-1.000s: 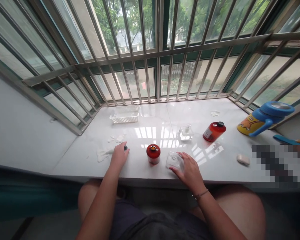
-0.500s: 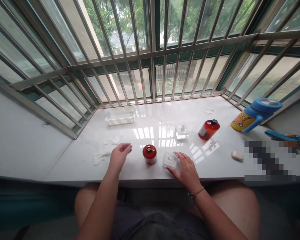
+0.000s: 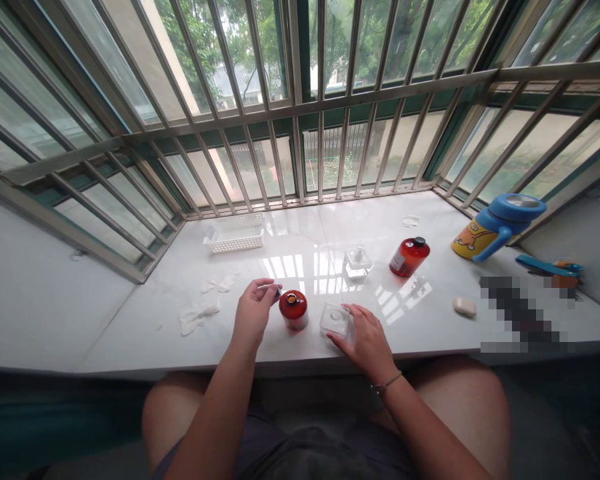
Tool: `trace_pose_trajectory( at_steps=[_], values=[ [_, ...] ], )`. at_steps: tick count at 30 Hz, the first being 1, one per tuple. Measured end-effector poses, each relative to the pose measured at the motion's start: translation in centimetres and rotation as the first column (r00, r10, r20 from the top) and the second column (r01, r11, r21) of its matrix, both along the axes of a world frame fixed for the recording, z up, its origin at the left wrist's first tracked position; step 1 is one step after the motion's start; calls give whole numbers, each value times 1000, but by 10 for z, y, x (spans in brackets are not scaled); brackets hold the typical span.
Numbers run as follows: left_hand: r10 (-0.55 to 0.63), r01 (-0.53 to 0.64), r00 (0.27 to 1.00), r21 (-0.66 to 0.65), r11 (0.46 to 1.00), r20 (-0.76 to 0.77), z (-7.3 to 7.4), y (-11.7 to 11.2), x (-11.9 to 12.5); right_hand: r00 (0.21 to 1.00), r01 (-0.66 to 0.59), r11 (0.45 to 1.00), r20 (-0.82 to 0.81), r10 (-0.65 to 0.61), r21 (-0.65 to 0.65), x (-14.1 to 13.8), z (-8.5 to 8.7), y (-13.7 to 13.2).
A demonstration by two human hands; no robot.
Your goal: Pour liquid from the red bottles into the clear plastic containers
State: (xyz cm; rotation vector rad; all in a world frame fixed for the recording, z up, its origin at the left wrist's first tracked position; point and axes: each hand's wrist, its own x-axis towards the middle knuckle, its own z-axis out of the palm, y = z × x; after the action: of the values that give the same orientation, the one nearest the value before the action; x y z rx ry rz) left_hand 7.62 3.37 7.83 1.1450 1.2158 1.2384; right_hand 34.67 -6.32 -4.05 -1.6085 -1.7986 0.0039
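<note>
The left hand (image 3: 254, 311) is pinched closed, thumb and fingertips gripping a small dark-tipped piece (image 3: 278, 290), most of which the fingers hide, so its exact kind is hard to make out. That piece sits just beside a round amber glass bottle (image 3: 293, 310), which stands upright with its top open and shows no readable label. On the other side of the bottle, the right hand (image 3: 366, 339) lies with its fingers spread over a clear square glass piece (image 3: 336, 320), touching it. Whether it actually grips the piece or only rests there cannot be told. A thin bracelet (image 3: 387, 383) circles that wrist.

All of this stands on a white stone surface (image 3: 130, 333), near its front edge. Farther back, a clear square glass bottle (image 3: 359, 262) has a small stopper, and a red bottle (image 3: 409, 257) with a black cap carries a white label too small to read. Crumpled white tissue (image 3: 197, 317) lies left of the hands, behind it a white plastic basket (image 3: 234, 235). To the right are a bar of soap (image 3: 464, 307) and a yellow cup (image 3: 480, 240) with a cartoon print and blue lid, no words legible. A blue tool (image 3: 545, 265) is partly cut off by a pixelated patch (image 3: 525, 313) that hides whatever lies beneath it.
</note>
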Motion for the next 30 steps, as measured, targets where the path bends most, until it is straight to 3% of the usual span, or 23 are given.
trace_pose_trajectory(
  at_steps=[7, 13, 17, 22, 30],
  values=[
    [20, 21, 948, 125, 992, -318, 10, -6, 0, 1000, 4, 1000, 7, -4, 9, 0, 0, 0],
    [-65, 108, 971, 178, 978, -231, 7, -11, 12, 1000, 2, 1000, 4, -2, 11, 0, -1, 1],
    [-98, 185, 948, 276, 943, -302, 4, -16, 15, 1000, 5, 1000, 5, -5, 9, 1, -1, 1],
    [-59, 233, 891, 341, 911, -450, 4, -26, 11, 1000, 8, 1000, 9, -8, 0, 1, -1, 1],
    [48, 212, 857, 437, 874, -512, -6, -31, 12, 1000, 5, 1000, -8, -5, -13, 1, -1, 0]
  ],
)
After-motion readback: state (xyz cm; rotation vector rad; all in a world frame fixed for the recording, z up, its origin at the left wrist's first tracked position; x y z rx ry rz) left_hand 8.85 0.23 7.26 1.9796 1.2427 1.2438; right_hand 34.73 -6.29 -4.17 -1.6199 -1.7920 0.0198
